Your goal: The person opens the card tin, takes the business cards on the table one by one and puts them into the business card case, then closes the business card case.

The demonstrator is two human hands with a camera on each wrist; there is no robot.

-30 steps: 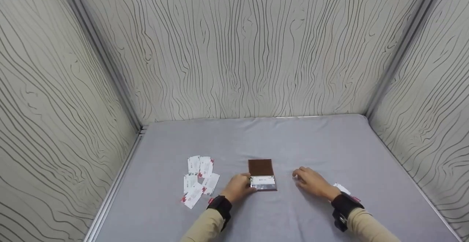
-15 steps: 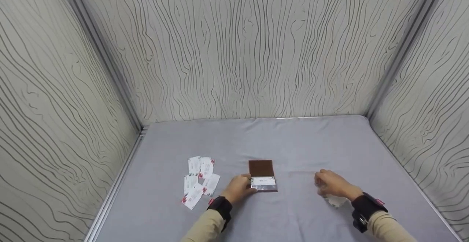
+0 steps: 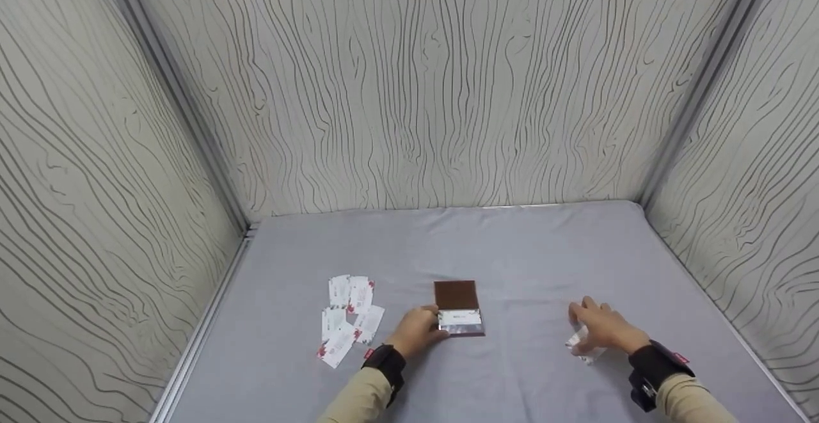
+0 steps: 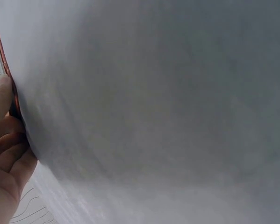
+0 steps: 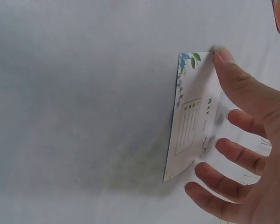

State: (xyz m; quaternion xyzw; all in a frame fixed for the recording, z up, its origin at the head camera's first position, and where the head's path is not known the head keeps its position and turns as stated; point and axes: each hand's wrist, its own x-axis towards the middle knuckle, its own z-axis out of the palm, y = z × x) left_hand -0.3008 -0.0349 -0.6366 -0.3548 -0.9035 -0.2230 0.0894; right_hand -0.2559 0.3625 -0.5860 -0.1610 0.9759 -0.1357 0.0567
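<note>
A brown card holder (image 3: 455,294) lies unfolded on the grey cloth, with a white card (image 3: 460,317) showing in its clear lower pocket. My left hand (image 3: 414,331) grips the holder's left edge; in the left wrist view the thumb (image 4: 2,95) lies at the rim and the other fingers bend beside it. Farther right, my right hand (image 3: 603,329) is over a loose business card (image 5: 193,114) printed with leaves and small text. The right thumb (image 5: 233,77) is at one corner of that card, while the other fingers are spread apart along its far side.
Several white business cards (image 3: 338,345) with red and green floral corners lie overlapping left of the left hand. Grey cloth (image 3: 524,250) covers the table, with some wrinkles. Wood-grain patterned panels (image 3: 409,90) enclose the back and both sides.
My right hand has moved right, away from the card holder, to the loose card, and its fingers have spread. The left hand has stayed at the holder's edge.
</note>
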